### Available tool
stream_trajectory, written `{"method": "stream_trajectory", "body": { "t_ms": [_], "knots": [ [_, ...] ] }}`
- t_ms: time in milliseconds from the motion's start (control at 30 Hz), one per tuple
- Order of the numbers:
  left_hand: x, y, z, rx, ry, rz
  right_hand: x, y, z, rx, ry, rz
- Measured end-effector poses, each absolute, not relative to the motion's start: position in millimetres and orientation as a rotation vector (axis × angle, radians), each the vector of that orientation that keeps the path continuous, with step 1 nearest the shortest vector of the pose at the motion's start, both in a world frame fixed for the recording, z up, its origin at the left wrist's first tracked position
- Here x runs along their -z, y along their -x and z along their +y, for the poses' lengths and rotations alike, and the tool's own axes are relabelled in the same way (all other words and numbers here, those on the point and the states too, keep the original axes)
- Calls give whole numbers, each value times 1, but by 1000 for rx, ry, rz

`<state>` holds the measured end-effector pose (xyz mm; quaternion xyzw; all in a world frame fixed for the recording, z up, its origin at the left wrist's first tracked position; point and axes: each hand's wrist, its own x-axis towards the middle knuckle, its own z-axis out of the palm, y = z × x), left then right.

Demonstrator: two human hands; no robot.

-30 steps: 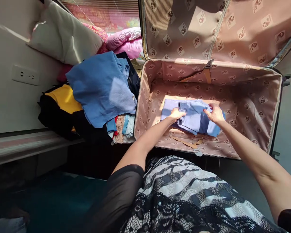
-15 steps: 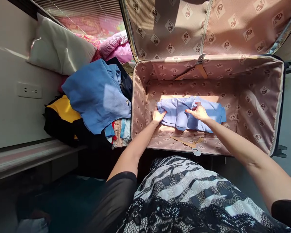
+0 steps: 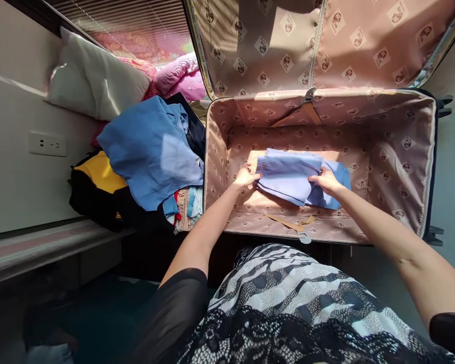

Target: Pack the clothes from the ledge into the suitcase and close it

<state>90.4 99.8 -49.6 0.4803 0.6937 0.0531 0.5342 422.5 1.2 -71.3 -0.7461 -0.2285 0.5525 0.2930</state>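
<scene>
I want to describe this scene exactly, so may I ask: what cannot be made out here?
Suitcase lid: head view, cut off by the top edge.
Underside of the folded blue garment: head view, hidden by its upper layers.
Black clothes: head view, partly covered by the large blue cloth.
Lettering on the lining: head view, too small.

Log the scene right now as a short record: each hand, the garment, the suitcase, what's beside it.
left hand: at the gathered edge of the garment
right hand: at the upper layer's opposite edge
garment: blue, folded, inside the suitcase
suitcase: open, lid raised, patterned pinkish lining
left of suitcase: heaped clothes, large blue cloth on top
</scene>
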Motion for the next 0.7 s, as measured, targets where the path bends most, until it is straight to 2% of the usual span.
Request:
{"method": "stream_trajectory", "body": {
  "t_ms": [100,167,333,500,700],
  "knots": [
    [45,-114,86,-49,-1333,1747,65,-420,3,-1494,2050,-496],
    [36,-132,72,-106,-1584,1732,59,-412,2,-1510,1985,-640],
    [5,-152,50,-166,-2166,1159,39,-397,-9,-1494,1794,-1335],
    [1,-145,40,114,-2338,768,35,-400,-27,-1321,1869,-1450],
    [17,-148,7,93,-2313,575,48,-413,-39,-1244,1962,-1394]
  ]
}}
